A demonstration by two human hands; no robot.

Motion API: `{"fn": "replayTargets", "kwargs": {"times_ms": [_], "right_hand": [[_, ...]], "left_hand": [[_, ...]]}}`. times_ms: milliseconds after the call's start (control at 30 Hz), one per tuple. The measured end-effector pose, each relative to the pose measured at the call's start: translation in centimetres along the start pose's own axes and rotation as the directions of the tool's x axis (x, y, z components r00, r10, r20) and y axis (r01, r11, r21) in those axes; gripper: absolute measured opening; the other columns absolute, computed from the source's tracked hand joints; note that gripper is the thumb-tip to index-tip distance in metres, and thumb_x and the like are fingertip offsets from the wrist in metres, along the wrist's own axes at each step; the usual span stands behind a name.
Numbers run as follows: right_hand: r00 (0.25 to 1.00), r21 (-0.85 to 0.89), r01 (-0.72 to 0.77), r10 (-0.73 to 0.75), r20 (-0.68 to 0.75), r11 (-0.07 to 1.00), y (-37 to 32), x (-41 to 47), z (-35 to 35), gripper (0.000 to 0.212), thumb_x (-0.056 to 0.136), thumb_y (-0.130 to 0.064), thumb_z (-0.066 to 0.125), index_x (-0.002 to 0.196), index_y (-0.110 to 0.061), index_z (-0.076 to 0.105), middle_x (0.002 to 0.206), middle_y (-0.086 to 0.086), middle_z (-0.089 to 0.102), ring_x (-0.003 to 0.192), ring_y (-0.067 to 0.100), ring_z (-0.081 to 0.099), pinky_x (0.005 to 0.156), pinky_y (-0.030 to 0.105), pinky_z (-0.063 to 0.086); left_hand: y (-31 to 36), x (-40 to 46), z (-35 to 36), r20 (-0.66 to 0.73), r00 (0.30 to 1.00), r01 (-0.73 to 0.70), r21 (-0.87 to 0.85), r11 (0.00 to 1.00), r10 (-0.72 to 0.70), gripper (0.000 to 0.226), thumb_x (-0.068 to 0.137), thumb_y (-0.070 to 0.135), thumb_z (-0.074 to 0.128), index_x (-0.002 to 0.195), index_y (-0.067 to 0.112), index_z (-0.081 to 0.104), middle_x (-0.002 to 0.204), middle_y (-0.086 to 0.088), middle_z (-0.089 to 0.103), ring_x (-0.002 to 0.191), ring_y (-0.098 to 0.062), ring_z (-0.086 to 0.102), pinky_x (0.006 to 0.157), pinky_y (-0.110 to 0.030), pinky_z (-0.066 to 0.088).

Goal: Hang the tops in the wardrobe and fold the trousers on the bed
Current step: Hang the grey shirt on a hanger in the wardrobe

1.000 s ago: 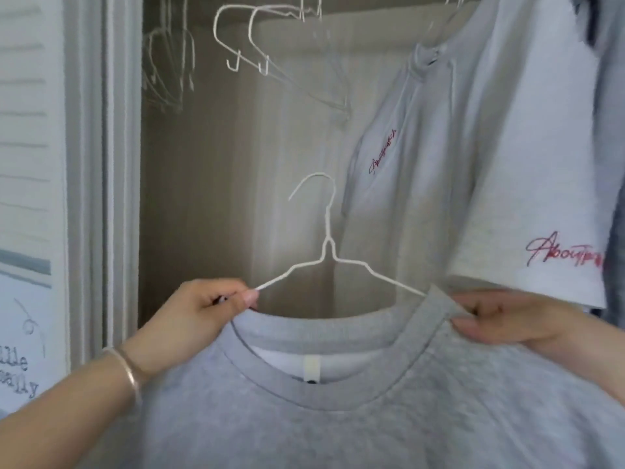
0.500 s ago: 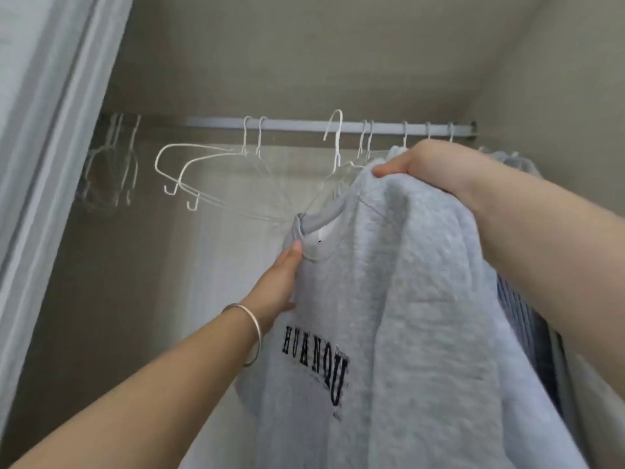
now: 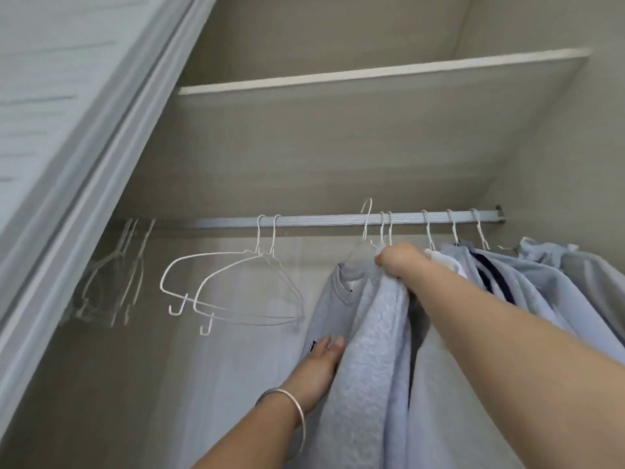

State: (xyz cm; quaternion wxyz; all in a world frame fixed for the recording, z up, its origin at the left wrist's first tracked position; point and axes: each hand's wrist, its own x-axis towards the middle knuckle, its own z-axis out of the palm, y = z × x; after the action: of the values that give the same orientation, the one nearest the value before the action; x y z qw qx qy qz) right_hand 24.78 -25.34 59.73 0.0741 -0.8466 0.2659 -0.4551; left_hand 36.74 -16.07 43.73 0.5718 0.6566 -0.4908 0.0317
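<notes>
Beige wardrobe walls and a shelf frame the scene, a ribbed metal rail point(image 3: 318, 221) running under the shelf. From the right hand point(image 3: 395, 262), clamped on the shoulder of the grey fleece sweatshirt point(image 3: 368, 340) near the rail's right half, the garment hangs on a thin white wire hanger point(image 3: 366, 225) whose hook rides at the rail; whether it is fully seated I cannot tell. The left hand point(image 3: 321, 363) rests flat, fingers straight, against the sweatshirt's front. Several tops point(image 3: 527, 282) already hang toward the right end; empty white wire hangers point(image 3: 233, 286) wait left. Trousers and bed are out of view.
</notes>
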Motion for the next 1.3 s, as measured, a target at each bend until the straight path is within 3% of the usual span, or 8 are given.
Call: {"fn": "replayTargets", "kwargs": {"times_ms": [133,467,567,700,833,933,1067,1300], "right_hand": [[1.000,-0.094,0.010,-0.009,0.006,0.996,1.5,1.9,2.7,0.039,0.098,-0.019,0.037,0.127,0.001,0.053,0.137,0.019,0.049,0.126,0.031,0.047,0.099,0.030,0.038],[0.994,-0.201,-0.006,-0.017,-0.110,0.980,0.2,-1.1,2.8,0.037,0.090,-0.018,0.046,0.123,-0.002,0.053,0.131,0.017,0.051,0.119,0.033,0.050,0.094,0.033,0.043],[0.841,-0.356,0.213,-0.356,-0.407,0.910,-2.5,-5.6,2.2,0.033,0.085,-0.017,0.051,0.116,-0.006,0.054,0.119,0.016,0.051,0.112,0.034,0.046,0.086,0.038,0.041],[0.658,0.131,0.627,-0.431,-0.617,0.768,-8.5,-12.8,1.7,0.017,0.086,-0.016,0.047,0.098,-0.013,0.058,0.098,0.007,0.062,0.098,0.030,0.053,0.068,0.032,0.030],[0.490,0.392,0.853,-0.268,-0.830,0.345,-13.9,-22.5,2.4,0.017,0.080,-0.012,0.048,0.090,-0.006,0.060,0.077,0.007,0.059,0.079,0.029,0.051,0.067,0.034,0.031],[0.595,0.588,0.803,-0.196,-0.780,0.097,-16.0,-31.5,4.6,0.016,0.081,-0.010,0.047,0.089,-0.003,0.059,0.073,0.005,0.055,0.077,0.021,0.044,0.071,0.031,0.033],[0.612,0.750,0.623,-0.459,-0.644,-0.222,-19.2,-47.4,5.7,0.014,0.082,-0.012,0.049,0.086,-0.006,0.060,0.074,0.003,0.057,0.078,0.025,0.047,0.068,0.030,0.034],[0.311,0.867,0.203,-0.809,-0.498,-0.455,-21.2,-78.8,-4.0,0.018,0.081,-0.022,0.047,0.085,-0.012,0.061,0.078,0.003,0.059,0.082,0.026,0.048,0.069,0.033,0.039]], "left_hand": [[-2.1,-1.7,-1.2,-0.114,0.987,0.126,0.126,0.984,-0.111,0.055,0.097,0.038,0.043,0.146,0.020,0.026,0.149,-0.004,0.034,0.135,-0.017,0.037,0.104,-0.021,0.029],[-2.1,-6.3,-6.7,-0.251,0.941,0.272,0.156,0.950,-0.228,0.042,0.091,0.032,0.055,0.130,0.022,0.044,0.112,-0.001,0.058,0.102,-0.019,0.060,0.062,-0.022,0.045],[-0.6,-9.6,-7.5,-0.274,0.953,0.227,0.359,0.905,-0.130,0.041,0.090,0.032,0.056,0.128,0.020,0.047,0.104,0.003,0.059,0.101,-0.019,0.059,0.074,-0.025,0.044],[3.3,-16.9,-9.1,-0.296,0.941,0.196,0.872,0.449,0.165,0.035,0.090,0.038,0.048,0.125,0.034,0.046,0.119,0.010,0.058,0.109,-0.020,0.058,0.090,-0.029,0.045],[7.3,-27.1,-10.8,-0.280,0.914,0.253,0.959,0.126,0.293,0.027,0.090,0.038,0.040,0.112,0.032,0.054,0.106,0.007,0.062,0.096,-0.022,0.061,0.077,-0.034,0.051],[9.4,-37.8,-11.3,-0.407,0.882,0.422,0.906,-0.012,0.238,0.034,0.083,0.040,0.031,0.102,0.034,0.059,0.095,0.010,0.065,0.085,-0.018,0.063,0.070,-0.032,0.050],[13.1,-54.1,-10.9,-0.716,0.692,0.711,0.657,-0.250,0.087,0.026,0.090,0.037,0.038,0.100,0.034,0.062,0.096,0.012,0.066,0.085,-0.019,0.063,0.071,-0.032,0.049],[27.0,-83.6,-1.7,-0.980,0.048,0.931,-0.026,-0.363,0.194,0.020,0.084,0.038,0.047,0.090,0.034,0.066,0.088,0.013,0.068,0.083,-0.017,0.063,0.074,-0.032,0.052]]}}
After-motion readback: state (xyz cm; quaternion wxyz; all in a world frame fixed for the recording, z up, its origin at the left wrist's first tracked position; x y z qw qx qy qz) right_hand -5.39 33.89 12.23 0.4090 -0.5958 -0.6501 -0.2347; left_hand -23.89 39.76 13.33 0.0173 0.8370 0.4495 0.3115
